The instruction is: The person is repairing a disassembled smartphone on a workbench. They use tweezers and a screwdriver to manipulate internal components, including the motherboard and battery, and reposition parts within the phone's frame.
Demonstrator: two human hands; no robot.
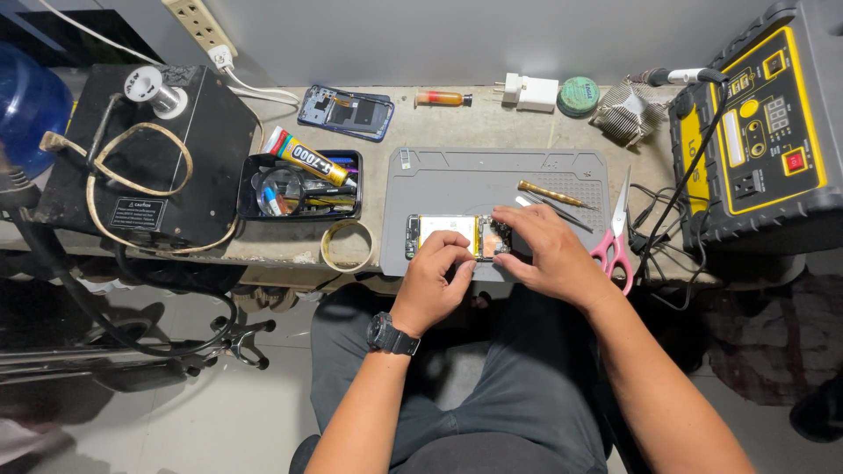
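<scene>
An opened phone (443, 230) with its pale battery and circuit board exposed lies on the near edge of a grey work mat (492, 180). My left hand (435, 279), with a black watch on the wrist, pinches the phone's near edge around its middle. Resting on the phone's right end, my right hand (544, 250) has its fingertips over the board. Whether a small part sits between the fingers is hidden. Tweezers (553, 209) and a brass-handled tool (549, 192) lie on the mat just beyond my right hand.
Pink-handled scissors (616, 237) lie right of the mat. A black tray (301, 184) with a glue tube, a tape roll (346, 246) and a black box (140, 158) stand on the left. A phone back cover (345, 111), charger (531, 91) and yellow-black station (755, 132) line the back and right.
</scene>
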